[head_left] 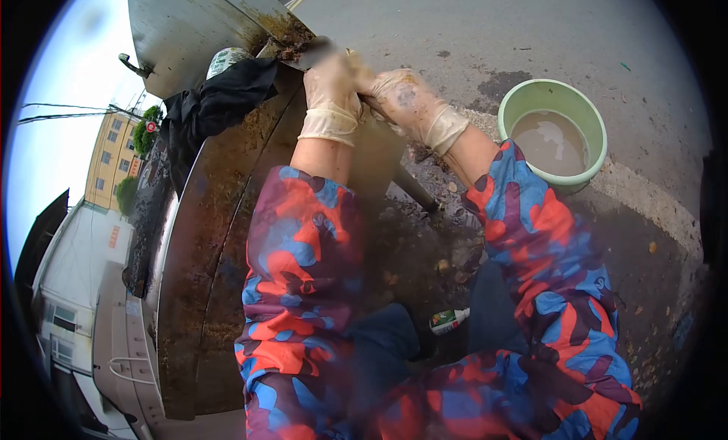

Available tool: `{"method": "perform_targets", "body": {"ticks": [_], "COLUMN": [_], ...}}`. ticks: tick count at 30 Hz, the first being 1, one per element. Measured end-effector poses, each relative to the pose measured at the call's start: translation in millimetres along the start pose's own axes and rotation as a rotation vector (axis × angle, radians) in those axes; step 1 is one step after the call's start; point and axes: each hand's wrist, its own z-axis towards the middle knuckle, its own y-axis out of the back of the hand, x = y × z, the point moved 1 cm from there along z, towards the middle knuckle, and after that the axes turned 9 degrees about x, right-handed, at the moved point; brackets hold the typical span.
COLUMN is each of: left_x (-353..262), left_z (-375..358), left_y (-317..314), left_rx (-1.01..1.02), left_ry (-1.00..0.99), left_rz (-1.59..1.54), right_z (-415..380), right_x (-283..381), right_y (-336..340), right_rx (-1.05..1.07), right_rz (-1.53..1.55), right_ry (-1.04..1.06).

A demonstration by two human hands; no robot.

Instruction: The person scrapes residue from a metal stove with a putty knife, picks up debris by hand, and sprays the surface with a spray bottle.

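My left hand [331, 90], in a soiled pale rubber glove, is closed at the corner of a rusty, grease-stained metal cabinet [227, 212]. A blurred dark, flat piece [317, 52] shows just beyond its fingers. Right beside it, my right hand [408, 106] in a matching glove has its fingers curled in against the left one. What the two hands grip is smeared and I cannot tell its kind. Brown, crusty grime [287, 44] lies on the metal close to the left fingers. A black cloth [216, 103] drapes over the cabinet's edge to the left.
A pale green bucket [595, 148] of murky water stands on the ground at right. Behind the cloth is a white-and-green container [226, 59]. An upright metal panel [189, 31] rises at the back. A small bottle [449, 320] lies between my legs, near a metal leg [415, 188].
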Motion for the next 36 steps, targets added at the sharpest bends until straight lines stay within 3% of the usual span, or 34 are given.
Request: {"method": "perform_targets", "body": {"ticks": [6, 8, 9, 11, 12, 13, 15, 16, 18, 20, 23, 24, 27, 28, 30, 33, 34, 35, 36], "left_x": [-0.3, -1.9, 3.0, 9.4, 20.2, 26.3, 40.4, 44.8, 55.5, 48.1, 54.6, 54.6, 50.6, 45.3, 32.4, 26.7, 28.1, 29.5, 30.0], "left_z": [-19.5, -30.4, -23.3, -13.0, -14.3, -14.7, -12.9, -18.5, -24.3, -58.3, -68.6, -69.9, -69.7, -65.8, -57.1, -29.1, -19.5, -13.6, -8.7], "left_y": [-9.3, -7.6, -2.4, 10.1, 7.6, 9.1, 16.0, 19.5, 34.4, 30.9, 44.2, 47.8, 49.3, 46.9, 38.1, 29.0, 24.8, 20.2, 15.0], "left_rx": [-0.058, -0.026, -0.025, 0.042, 0.036, 0.034, 0.023, 0.017, 0.063, 0.111, 0.071, 0.058, 0.071, 0.042, 0.024, 0.045, 0.057, 0.067, 0.065], "left_ry": [-0.027, -0.042, -0.047, -0.401, -0.407, -0.405, -0.144, 0.011, 0.018, 0.112, 0.136, 0.183, 0.06, 0.111, 0.156, 0.187, 0.189, 0.191, 0.188], "left_rz": [0.067, 0.364, 0.363, 1.199, 0.919, 0.918, 0.729, 0.739, 0.582, 0.336, 0.221, 0.182, 0.183, 0.167, 0.13, 0.072, 0.059, 0.045, 0.042], "right_z": [-2.0, -0.2, -0.2, -9.3, -16.6, -23.0, -35.8, -45.6, -58.9, -67.4, -78.5, -72.2, -62.0, -57.8, -48.3, -35.0, -25.4, -24.5, -24.7], "right_x": [-13.2, -33.2, -39.3, -47.0, -47.1, -47.5, -55.5, -52.9, -52.4, -55.2, -52.9, -59.2, -69.9, -66.5, -52.7, -25.2, -38.1, -33.8, -28.0], "right_y": [-5.8, -15.5, -18.1, -21.8, -26.4, -27.9, -27.3, -28.9, -28.6, -27.8, -36.2, -38.9, -42.6, -43.7, -44.7, -38.5, -27.6, -24.1, -19.9], "right_rx": [0.063, 0.044, 0.019, 0.085, 0.037, -0.013, -0.002, -0.059, -0.118, -0.112, -0.096, -0.114, -0.091, -0.092, -0.049, -0.017, -0.09, -0.086, -0.144], "right_rz": [0.262, 0.299, 0.328, 0.424, 0.402, 0.375, 0.383, 0.21, 0.032, -0.186, -0.15, -0.317, -0.222, -0.222, -0.816, -0.827, -0.369, -0.369, -0.166], "right_ry": [0.091, 0.165, 0.247, 0.184, 0.193, 0.202, 0.233, 0.266, 0.294, 0.044, -0.059, 0.098, 0.029, 0.028, 0.108, 0.034, -0.048, -0.052, -0.136]}}
